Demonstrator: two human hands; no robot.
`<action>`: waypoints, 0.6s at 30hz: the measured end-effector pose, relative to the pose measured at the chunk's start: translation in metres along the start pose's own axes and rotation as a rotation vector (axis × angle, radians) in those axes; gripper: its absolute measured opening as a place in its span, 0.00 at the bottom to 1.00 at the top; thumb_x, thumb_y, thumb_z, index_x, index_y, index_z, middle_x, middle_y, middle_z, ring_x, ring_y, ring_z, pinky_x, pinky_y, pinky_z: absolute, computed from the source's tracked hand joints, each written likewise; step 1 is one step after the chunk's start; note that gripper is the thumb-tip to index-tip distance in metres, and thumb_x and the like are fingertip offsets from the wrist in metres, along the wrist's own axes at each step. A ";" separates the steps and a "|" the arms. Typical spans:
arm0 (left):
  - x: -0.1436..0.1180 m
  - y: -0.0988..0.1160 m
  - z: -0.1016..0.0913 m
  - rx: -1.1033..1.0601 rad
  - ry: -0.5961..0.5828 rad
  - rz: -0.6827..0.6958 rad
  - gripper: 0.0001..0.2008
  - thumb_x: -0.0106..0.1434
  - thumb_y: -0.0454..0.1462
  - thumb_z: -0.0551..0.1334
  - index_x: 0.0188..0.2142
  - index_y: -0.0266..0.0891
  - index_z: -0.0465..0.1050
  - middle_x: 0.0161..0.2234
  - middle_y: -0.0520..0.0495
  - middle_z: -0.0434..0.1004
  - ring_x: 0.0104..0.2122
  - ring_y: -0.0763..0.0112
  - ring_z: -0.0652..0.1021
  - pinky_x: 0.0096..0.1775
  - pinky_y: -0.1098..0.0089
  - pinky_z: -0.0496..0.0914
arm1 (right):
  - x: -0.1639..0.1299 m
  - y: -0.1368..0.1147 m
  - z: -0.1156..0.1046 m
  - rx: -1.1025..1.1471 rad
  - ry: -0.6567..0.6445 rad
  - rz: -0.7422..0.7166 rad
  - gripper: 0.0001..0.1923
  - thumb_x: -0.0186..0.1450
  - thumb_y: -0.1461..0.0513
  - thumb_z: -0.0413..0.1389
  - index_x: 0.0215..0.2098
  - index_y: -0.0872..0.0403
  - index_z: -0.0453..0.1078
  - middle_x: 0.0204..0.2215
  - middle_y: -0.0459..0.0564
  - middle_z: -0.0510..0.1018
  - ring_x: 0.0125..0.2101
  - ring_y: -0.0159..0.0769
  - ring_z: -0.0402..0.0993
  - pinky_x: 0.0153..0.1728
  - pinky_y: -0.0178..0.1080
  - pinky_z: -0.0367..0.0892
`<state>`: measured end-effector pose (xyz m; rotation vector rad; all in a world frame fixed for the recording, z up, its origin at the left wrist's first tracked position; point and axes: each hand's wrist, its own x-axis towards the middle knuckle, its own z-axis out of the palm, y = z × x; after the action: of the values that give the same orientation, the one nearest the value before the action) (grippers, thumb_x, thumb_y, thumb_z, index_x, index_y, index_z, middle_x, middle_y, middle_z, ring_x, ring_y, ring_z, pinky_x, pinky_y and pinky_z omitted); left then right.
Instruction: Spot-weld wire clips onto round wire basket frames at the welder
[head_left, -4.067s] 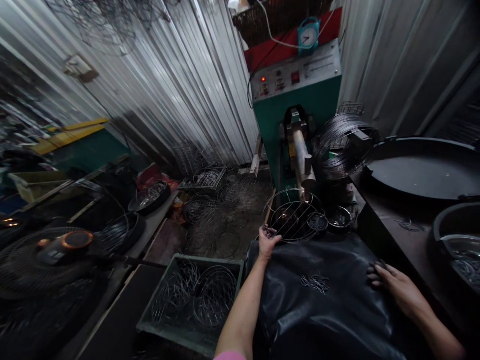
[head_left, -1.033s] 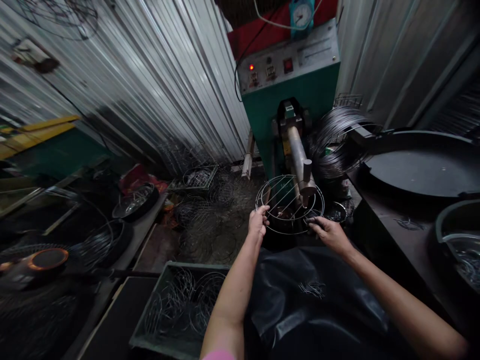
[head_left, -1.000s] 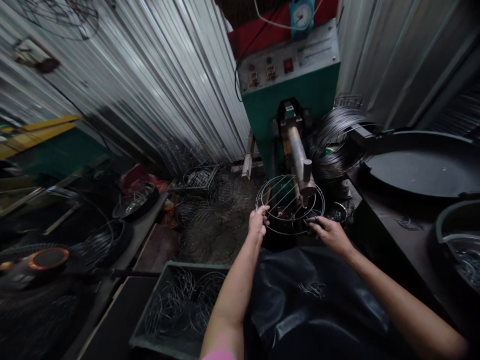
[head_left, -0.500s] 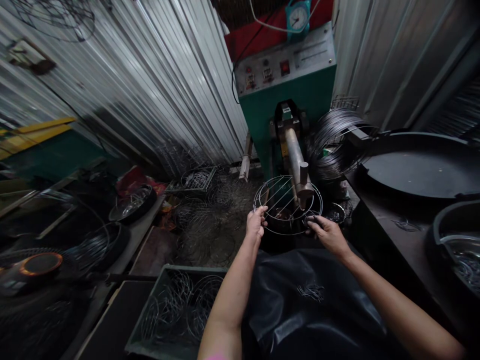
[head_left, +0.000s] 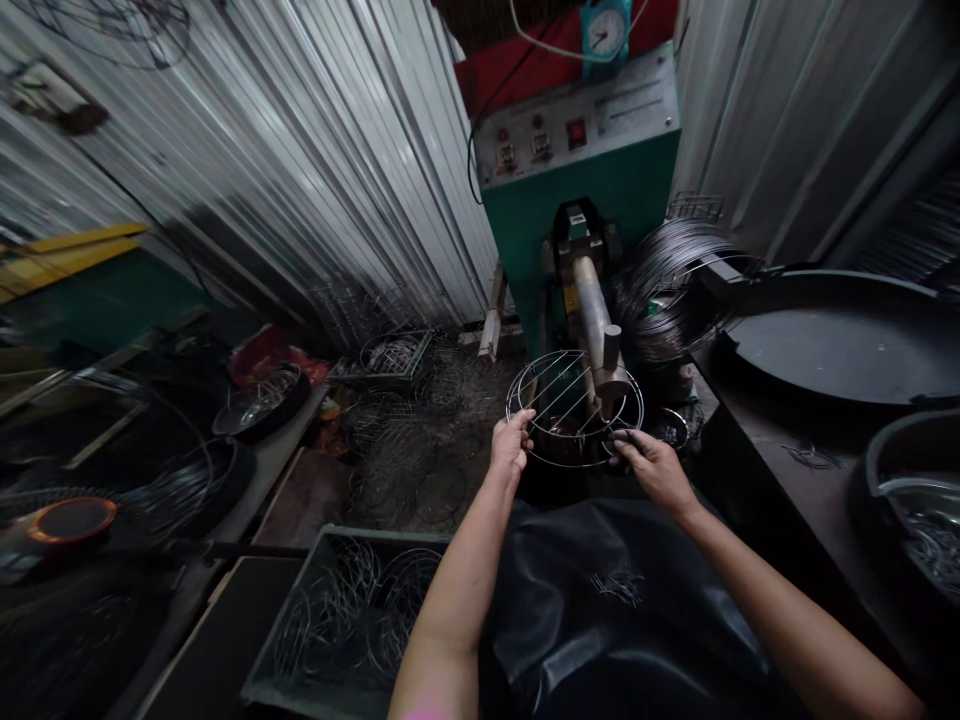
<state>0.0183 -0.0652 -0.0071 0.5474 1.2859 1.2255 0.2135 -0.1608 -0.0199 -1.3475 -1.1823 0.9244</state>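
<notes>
A round wire rack (head_left: 564,385) with several straight cross wires lies under the electrode end of a green spot welder (head_left: 517,240). My left hand (head_left: 513,440) pinches the rack's left rim between thumb and fingers. On the right side, my right hand (head_left: 649,462) is closed at the rim near the electrode tip (head_left: 606,418); its fingertips look dark, and whether they grip the rim or a small wire piece I cannot make out. Short wire pieces (head_left: 619,587) rest on the black apron (head_left: 555,640) over my lap.
A green crate (head_left: 259,650) of wire rings stands at lower left. Coiled wire (head_left: 660,285) hangs right of the welder. On the right bench are a large black pan (head_left: 840,340) and a black tub (head_left: 870,480) holding a bowl of wire bits. Wire racks (head_left: 405,440) litter the floor.
The view has shifted slightly. Both hands and the wire rack keep nearly the same place under the electrode.
</notes>
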 end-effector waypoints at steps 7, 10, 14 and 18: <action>0.002 0.001 0.000 -0.004 0.013 -0.023 0.18 0.38 0.36 0.71 0.20 0.36 0.61 0.15 0.61 0.55 0.13 0.86 0.57 0.15 0.79 0.50 | 0.002 -0.002 -0.001 0.001 -0.016 -0.031 0.20 0.58 0.47 0.55 0.36 0.55 0.72 0.25 0.50 0.77 0.24 0.39 0.74 0.23 0.37 0.68; 0.003 0.003 0.003 -0.007 0.007 -0.023 0.17 0.38 0.36 0.70 0.19 0.37 0.60 0.15 0.61 0.54 0.13 0.86 0.55 0.14 0.79 0.50 | 0.006 -0.002 -0.002 0.005 -0.019 -0.014 0.19 0.57 0.48 0.55 0.35 0.55 0.72 0.24 0.49 0.77 0.24 0.39 0.73 0.22 0.37 0.66; 0.004 0.004 0.007 0.006 0.014 -0.049 0.16 0.39 0.35 0.69 0.18 0.36 0.60 0.14 0.60 0.54 0.13 0.86 0.55 0.14 0.79 0.49 | 0.010 -0.001 -0.001 0.012 -0.016 -0.010 0.17 0.57 0.49 0.55 0.34 0.54 0.71 0.24 0.49 0.76 0.24 0.39 0.73 0.22 0.37 0.66; 0.005 0.001 0.008 0.007 0.027 -0.085 0.16 0.39 0.35 0.69 0.18 0.37 0.60 0.13 0.61 0.51 0.13 0.86 0.53 0.14 0.79 0.47 | 0.009 -0.003 0.000 0.045 -0.022 0.025 0.18 0.56 0.48 0.56 0.33 0.53 0.71 0.22 0.48 0.75 0.24 0.39 0.73 0.23 0.38 0.68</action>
<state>0.0240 -0.0580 -0.0056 0.4777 1.3239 1.1620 0.2149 -0.1519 -0.0157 -1.3216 -1.1572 0.9804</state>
